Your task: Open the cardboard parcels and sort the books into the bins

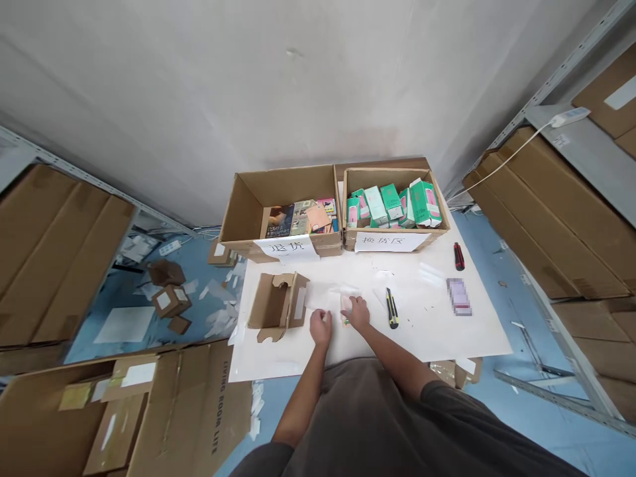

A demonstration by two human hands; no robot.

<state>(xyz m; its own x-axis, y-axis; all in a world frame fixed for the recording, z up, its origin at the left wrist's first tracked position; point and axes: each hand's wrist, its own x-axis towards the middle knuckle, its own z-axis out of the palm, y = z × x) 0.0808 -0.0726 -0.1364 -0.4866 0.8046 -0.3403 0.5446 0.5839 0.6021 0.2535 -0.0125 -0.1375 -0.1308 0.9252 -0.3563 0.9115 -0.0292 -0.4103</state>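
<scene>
Both my hands rest on the white table (427, 331) near its front edge. My left hand (320, 325) is closed in a loose fist, pinching the edge of a clear plastic wrapper (342, 291). My right hand (356, 312) is closed over a small pale packet (346, 305) inside that wrapper. An opened small cardboard box (276, 306) lies on its side just left of my left hand. A yellow-and-black utility knife (392, 309) lies just right of my right hand.
Two open cartons stand at the table's back: the left carton (248, 205) holds books, the right carton (392, 235) holds green and pink boxes. A red marker (458, 256) and a blurred card (458, 296) lie at right. Small boxes (170, 300) and paper scraps litter the blue floor; large cartons flank both sides.
</scene>
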